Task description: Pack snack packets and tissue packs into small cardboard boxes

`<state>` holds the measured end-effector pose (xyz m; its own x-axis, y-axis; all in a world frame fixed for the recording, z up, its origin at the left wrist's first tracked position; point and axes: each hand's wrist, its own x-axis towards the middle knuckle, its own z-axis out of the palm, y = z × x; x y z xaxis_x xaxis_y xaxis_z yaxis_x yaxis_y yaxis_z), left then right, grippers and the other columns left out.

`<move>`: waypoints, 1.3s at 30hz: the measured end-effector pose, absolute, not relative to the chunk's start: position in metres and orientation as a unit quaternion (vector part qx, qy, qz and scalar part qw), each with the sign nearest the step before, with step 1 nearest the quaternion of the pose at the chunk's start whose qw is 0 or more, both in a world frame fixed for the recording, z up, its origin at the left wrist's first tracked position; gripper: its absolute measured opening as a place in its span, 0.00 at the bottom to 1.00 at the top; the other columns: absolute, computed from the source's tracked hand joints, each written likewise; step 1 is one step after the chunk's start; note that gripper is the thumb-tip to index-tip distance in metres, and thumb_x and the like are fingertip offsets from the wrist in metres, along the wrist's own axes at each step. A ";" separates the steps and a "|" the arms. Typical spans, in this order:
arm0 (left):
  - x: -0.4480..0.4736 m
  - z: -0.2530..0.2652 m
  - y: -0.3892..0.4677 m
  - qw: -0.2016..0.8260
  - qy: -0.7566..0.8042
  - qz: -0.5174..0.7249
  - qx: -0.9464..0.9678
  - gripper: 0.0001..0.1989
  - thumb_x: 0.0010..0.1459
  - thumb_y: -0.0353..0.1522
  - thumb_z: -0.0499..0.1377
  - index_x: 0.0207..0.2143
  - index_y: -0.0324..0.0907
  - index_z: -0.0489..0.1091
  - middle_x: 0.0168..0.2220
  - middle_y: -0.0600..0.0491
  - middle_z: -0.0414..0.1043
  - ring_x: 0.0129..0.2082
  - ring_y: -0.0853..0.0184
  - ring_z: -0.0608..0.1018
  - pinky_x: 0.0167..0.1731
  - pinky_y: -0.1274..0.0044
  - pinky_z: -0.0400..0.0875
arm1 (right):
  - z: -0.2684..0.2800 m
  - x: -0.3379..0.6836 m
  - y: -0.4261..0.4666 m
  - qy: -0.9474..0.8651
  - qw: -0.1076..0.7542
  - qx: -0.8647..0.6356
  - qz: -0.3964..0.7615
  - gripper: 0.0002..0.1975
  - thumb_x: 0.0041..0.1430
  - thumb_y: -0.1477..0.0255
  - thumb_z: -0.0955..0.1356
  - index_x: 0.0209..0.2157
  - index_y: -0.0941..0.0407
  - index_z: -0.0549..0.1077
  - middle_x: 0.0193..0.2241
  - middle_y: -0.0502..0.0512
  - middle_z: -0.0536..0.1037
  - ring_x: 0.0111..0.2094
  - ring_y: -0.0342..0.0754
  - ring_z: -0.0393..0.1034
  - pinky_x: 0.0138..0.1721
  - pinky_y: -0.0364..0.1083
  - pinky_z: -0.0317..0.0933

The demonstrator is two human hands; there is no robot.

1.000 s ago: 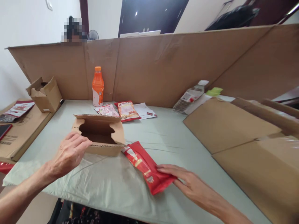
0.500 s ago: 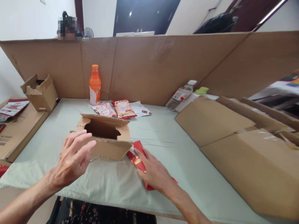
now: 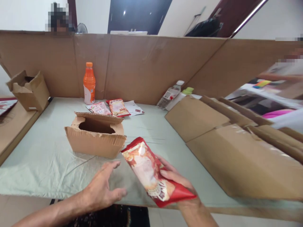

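Note:
My right hand (image 3: 176,175) grips a red snack bag (image 3: 146,170) with a food picture on its front, held up over the near part of the table. Fingers wrap its right edge and the thumb lies across the front. My left hand (image 3: 104,186) is open, thumb and fingers apart, just left of the bag and not touching it. Beyond the left hand stands an open-topped cardboard box (image 3: 94,143), its flaps up and its inside dark. What the box holds cannot be seen.
At the back stand an orange drink bottle (image 3: 89,85) and flat snack packets (image 3: 118,107). A clear bottle (image 3: 170,94) leans near large cardboard boxes (image 3: 227,151) on the right. A small carton (image 3: 35,94) sits at left. A cardboard wall (image 3: 142,66) closes the far side; people are beyond it.
My right hand has lifted the red bag off the table and turned its front towards me. My left hand has moved from beside the box towards the bag. The view has shifted right.

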<state>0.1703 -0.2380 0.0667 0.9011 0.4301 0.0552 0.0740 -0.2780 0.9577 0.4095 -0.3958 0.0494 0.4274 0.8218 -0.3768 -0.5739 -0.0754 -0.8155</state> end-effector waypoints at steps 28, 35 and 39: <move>0.218 0.047 -0.276 0.810 0.223 0.189 0.509 0.29 0.46 0.49 0.74 0.43 0.37 0.78 0.39 0.45 0.82 0.39 0.56 0.82 0.43 0.70 0.77 | 0.041 0.348 -0.404 -0.306 0.555 -0.610 0.475 0.33 0.51 0.50 0.76 0.53 0.56 0.75 0.48 0.63 0.81 0.48 0.60 0.77 0.52 0.56 0.70; 0.195 0.044 -0.262 0.714 0.226 0.200 0.632 0.26 0.55 0.50 0.66 0.47 0.38 0.75 0.43 0.44 0.81 0.41 0.58 0.80 0.43 0.71 0.74 | 0.056 0.343 -0.394 -0.242 0.591 -0.625 0.449 0.27 0.50 0.53 0.77 0.46 0.57 0.78 0.38 0.60 0.84 0.40 0.58 0.80 0.43 0.52 0.75; 0.171 0.064 -0.242 0.554 0.229 0.241 0.763 0.10 0.60 0.38 0.61 0.39 0.42 0.75 0.35 0.49 0.80 0.35 0.63 0.78 0.39 0.72 0.74 | 0.065 0.358 -0.393 -0.191 0.632 -0.635 0.400 0.24 0.49 0.55 0.79 0.42 0.56 0.77 0.37 0.60 0.85 0.37 0.59 0.82 0.40 0.53 0.77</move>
<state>0.1713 -0.2416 0.0644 0.7790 0.6166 0.1143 0.0827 -0.2818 0.9559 0.3580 -0.3925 0.0651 0.6073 0.7482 -0.2670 -0.2633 -0.1274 -0.9563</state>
